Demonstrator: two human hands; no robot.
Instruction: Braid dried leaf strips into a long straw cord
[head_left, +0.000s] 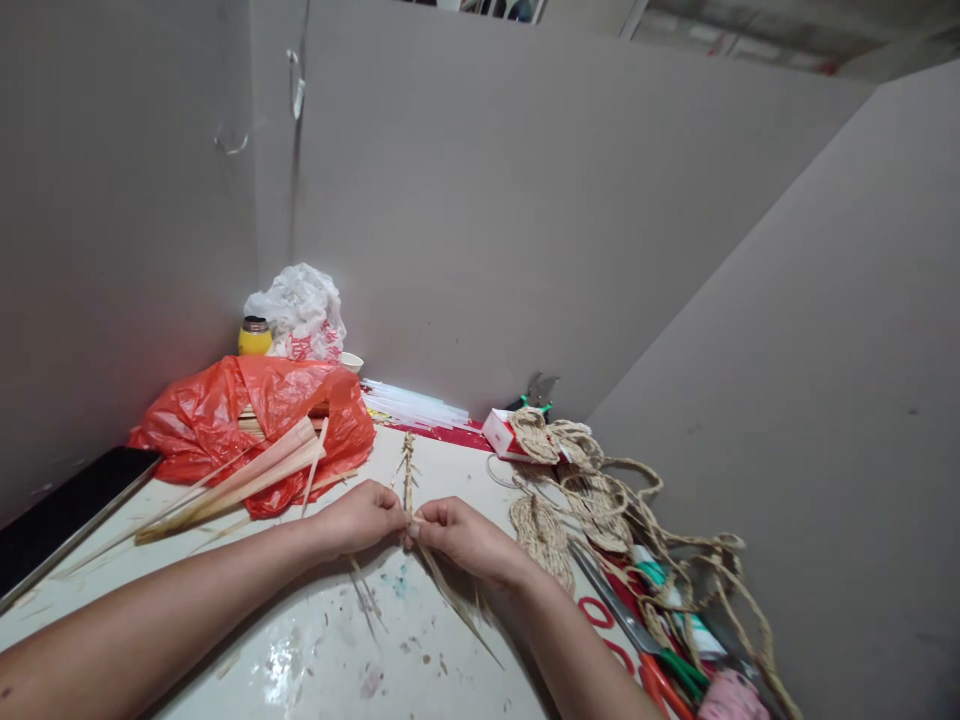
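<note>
Below the frame's middle, the left hand (369,518) and right hand (466,538) pinch a thin straw braid (408,474) — close together. Straw strips (240,485) touch a red bag (196,412) — middle left.

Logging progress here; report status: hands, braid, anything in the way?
Left hand and right hand pinching straw braid. Strands trailing from its near end. Red bag left, rope right, neither touching the braid.
</note>
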